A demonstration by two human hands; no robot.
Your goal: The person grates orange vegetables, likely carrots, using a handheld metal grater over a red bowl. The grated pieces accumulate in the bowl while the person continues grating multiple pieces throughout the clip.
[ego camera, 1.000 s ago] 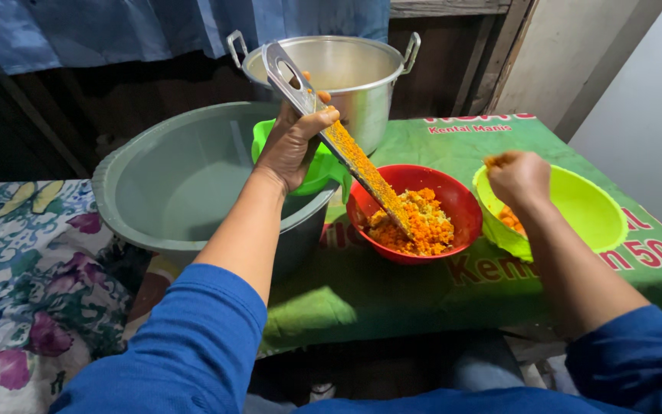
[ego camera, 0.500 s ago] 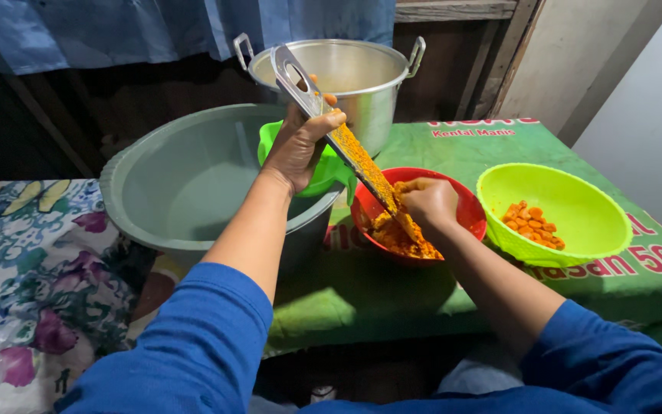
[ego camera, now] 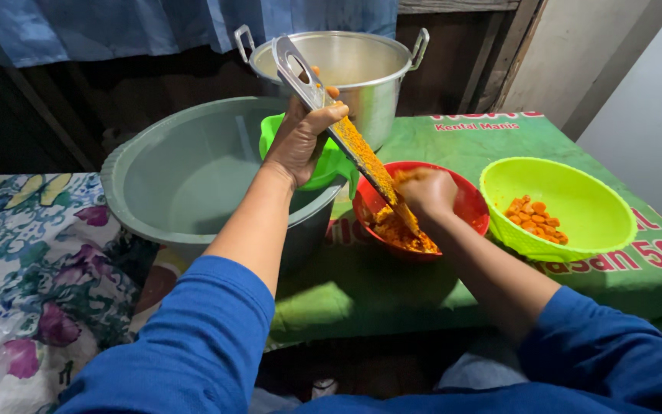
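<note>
My left hand [ego camera: 300, 138] grips the upper part of a flat metal grater [ego camera: 346, 138] that slants down into a red bowl [ego camera: 473, 203]. Orange pulp coats the grater's face, and a heap of grated orange pulp [ego camera: 400, 230] lies in the bowl. My right hand [ego camera: 427, 192] is closed over a small orange piece and presses it against the grater's lower half, above the bowl. To the right stands a lime-green bowl [ego camera: 576, 192] with several orange pieces [ego camera: 534, 218] in it.
A large grey-green basin [ego camera: 155, 184] stands at the left, with a green plastic funnel-like piece [ego camera: 323, 165] at its rim. A metal pot [ego camera: 369, 69] with two handles is behind. All rest on a green printed cloth [ego camera: 499, 138]. A floral cloth [ego camera: 32, 245] lies at left.
My right hand left the lime-green bowl, moved left to the red bowl and now holds a piece against the grater. The left hand and grater stayed in place.
</note>
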